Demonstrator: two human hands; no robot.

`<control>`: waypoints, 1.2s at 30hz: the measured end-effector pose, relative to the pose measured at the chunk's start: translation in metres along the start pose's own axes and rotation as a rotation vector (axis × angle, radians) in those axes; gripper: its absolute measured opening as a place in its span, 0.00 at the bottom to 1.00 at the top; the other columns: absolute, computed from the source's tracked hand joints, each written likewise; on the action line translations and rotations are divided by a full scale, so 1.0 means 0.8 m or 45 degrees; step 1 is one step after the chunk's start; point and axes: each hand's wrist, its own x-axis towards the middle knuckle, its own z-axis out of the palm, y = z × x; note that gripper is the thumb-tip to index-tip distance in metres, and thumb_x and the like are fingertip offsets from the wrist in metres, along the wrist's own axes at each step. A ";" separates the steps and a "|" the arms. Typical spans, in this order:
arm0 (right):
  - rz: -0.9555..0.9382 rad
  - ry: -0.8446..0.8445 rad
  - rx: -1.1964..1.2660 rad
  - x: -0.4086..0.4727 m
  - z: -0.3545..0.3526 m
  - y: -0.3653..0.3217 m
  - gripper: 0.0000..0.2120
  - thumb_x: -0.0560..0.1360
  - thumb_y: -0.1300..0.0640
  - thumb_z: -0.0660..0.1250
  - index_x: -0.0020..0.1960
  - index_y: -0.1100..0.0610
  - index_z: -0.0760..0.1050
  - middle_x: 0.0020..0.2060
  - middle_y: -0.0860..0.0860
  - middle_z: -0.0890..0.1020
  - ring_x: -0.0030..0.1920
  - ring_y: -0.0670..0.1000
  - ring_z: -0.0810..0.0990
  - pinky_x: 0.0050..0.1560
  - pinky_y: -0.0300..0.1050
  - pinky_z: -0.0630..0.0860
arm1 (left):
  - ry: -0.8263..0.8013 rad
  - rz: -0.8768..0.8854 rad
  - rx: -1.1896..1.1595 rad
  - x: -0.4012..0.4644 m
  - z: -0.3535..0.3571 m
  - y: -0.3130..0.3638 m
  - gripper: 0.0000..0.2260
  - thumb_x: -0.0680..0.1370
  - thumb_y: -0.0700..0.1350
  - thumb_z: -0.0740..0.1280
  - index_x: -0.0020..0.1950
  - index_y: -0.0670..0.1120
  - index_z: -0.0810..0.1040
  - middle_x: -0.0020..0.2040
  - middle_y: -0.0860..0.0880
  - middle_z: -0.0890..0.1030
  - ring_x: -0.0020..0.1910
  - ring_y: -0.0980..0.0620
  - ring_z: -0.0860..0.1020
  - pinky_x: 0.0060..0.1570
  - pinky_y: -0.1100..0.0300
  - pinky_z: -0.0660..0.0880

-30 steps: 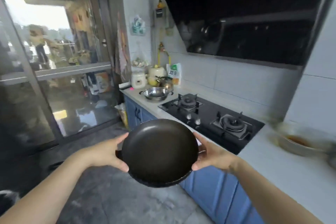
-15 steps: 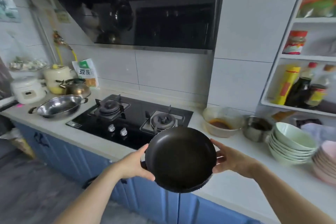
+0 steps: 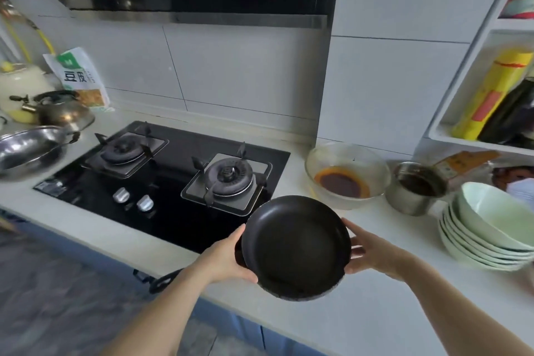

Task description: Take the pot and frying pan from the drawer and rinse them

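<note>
Frying pan (image 3: pixel 294 248) is off the surface, held in the air over the front edge of the surface (image 3: pixel 361 324), just right of the stove (image 3: pixel 173 182). Black, tilted toward the camera so the inside shows; nothing visible in it.

Left hand (image 3: pixel 224 259) grips the pan's left rim — thumb over the edge, fingers curled under. Right hand (image 3: pixel 371 251) grips the right rim, thumb on top, fingers behind the wall. A dark handle (image 3: pixel 161 280) sticks out below the left forearm; can't tell whether it belongs to the pan.

Around it:
- glass bowl (image 3: pixel 348 173) with dark reddish sauce, behind the pan on the surface, near but apart
- small steel cup (image 3: pixel 416 188) with dark contents just right of the bowl
- stack of pale green bowls (image 3: pixel 488 228) at far right
- steel wok (image 3: pixel 29 150) left of the stove, kettle (image 3: pixel 62 111) behind it, food bag (image 3: pixel 78 78) leaning on the wall tiles

Pot from the task — can't pick it out with certainty.
</note>
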 end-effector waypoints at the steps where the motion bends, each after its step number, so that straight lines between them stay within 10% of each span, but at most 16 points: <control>1: 0.002 0.002 0.004 0.005 -0.001 0.003 0.47 0.64 0.67 0.77 0.60 0.24 0.58 0.58 0.51 0.80 0.53 0.51 0.83 0.55 0.50 0.80 | 0.003 -0.001 0.003 0.005 0.001 -0.001 0.57 0.59 0.56 0.80 0.77 0.64 0.45 0.68 0.58 0.72 0.67 0.52 0.70 0.64 0.54 0.71; 24: 0.097 0.009 -0.139 0.042 0.003 0.030 0.54 0.66 0.62 0.79 0.73 0.33 0.46 0.58 0.41 0.73 0.54 0.50 0.79 0.46 0.37 0.80 | 0.024 0.004 0.257 0.037 -0.004 -0.001 0.56 0.59 0.61 0.78 0.73 0.71 0.39 0.61 0.53 0.71 0.59 0.50 0.75 0.56 0.50 0.76; 36: 0.063 0.371 -0.377 0.022 0.022 0.024 0.46 0.67 0.54 0.78 0.76 0.43 0.56 0.60 0.46 0.69 0.58 0.47 0.71 0.56 0.41 0.72 | 0.266 -0.010 0.493 0.024 0.004 -0.006 0.44 0.72 0.63 0.69 0.80 0.50 0.50 0.72 0.47 0.65 0.71 0.47 0.64 0.65 0.53 0.69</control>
